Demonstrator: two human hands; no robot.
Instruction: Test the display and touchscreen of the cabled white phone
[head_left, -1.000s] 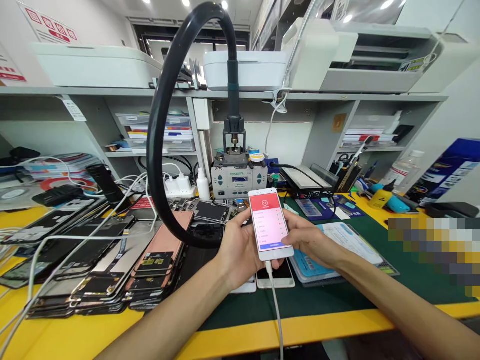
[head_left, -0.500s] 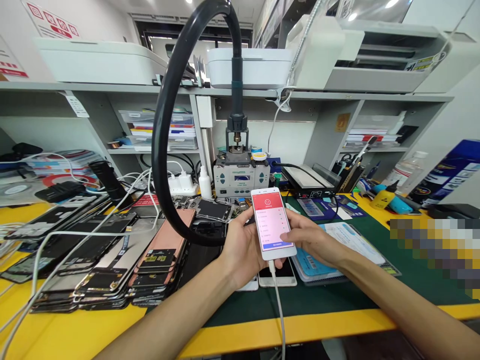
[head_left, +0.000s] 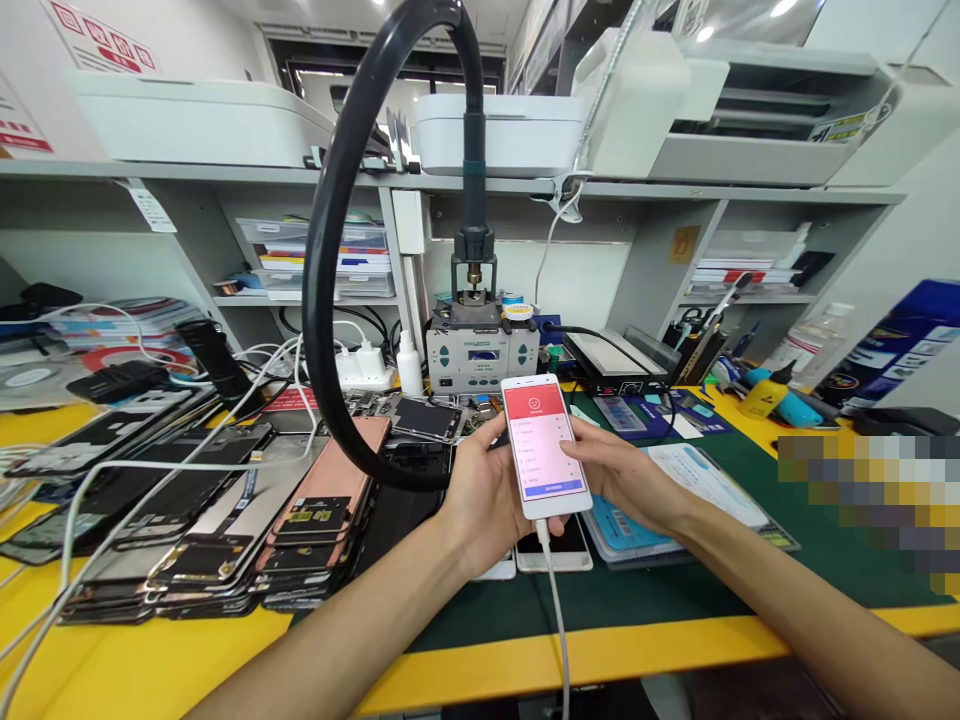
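Cradling the white phone (head_left: 543,445) above the table (head_left: 525,660), the left hand (head_left: 480,500) grips its edges while the right hand (head_left: 622,480) steadies the side, thumb over the screen. Light, rigid, probably slippery glass; hold the edges, minding the charging cable (head_left: 556,620).

A thick black hose (head_left: 315,300) loops above a grey rework station (head_left: 481,358) at the back of the yellow table (head_left: 150,670), with a small white bottle (head_left: 407,368) just beside the station. Stacked phone screens (head_left: 225,530) cover the left side, next to a green mat (head_left: 675,590). White printers (head_left: 195,120) sit on the shelf (head_left: 637,188), and a yellow bottle (head_left: 756,397) is far right.
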